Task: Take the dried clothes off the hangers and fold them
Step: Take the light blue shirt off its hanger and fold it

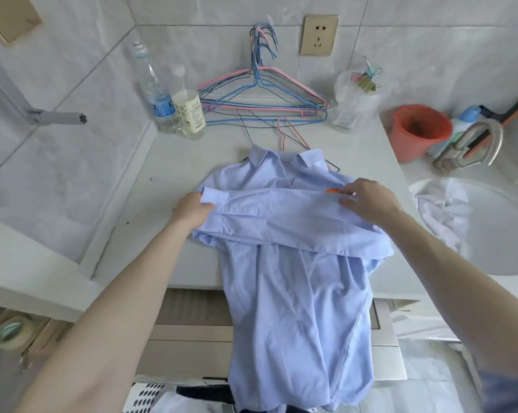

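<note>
A light blue collared shirt (293,281) lies on the white counter (174,162), collar at the far end and its tail hanging over the near edge. One sleeve is folded across the chest. My left hand (192,208) grips the cuff end of that sleeve at the shirt's left side. My right hand (368,199) presses on the sleeve at the right shoulder, fingers pinching fabric beside a small orange patch (332,191). A pink and a dark wire hanger (287,135) poke out from under the collar. A bunch of pink, blue and dark wire hangers (260,99) hangs on the back wall.
Two plastic bottles (174,105) stand at the back left. A clear container with binder clips (357,99) sits at the back right, an orange bucket (418,129) beyond it. A sink holding white cloth (448,216) lies to the right, below a tap (472,147).
</note>
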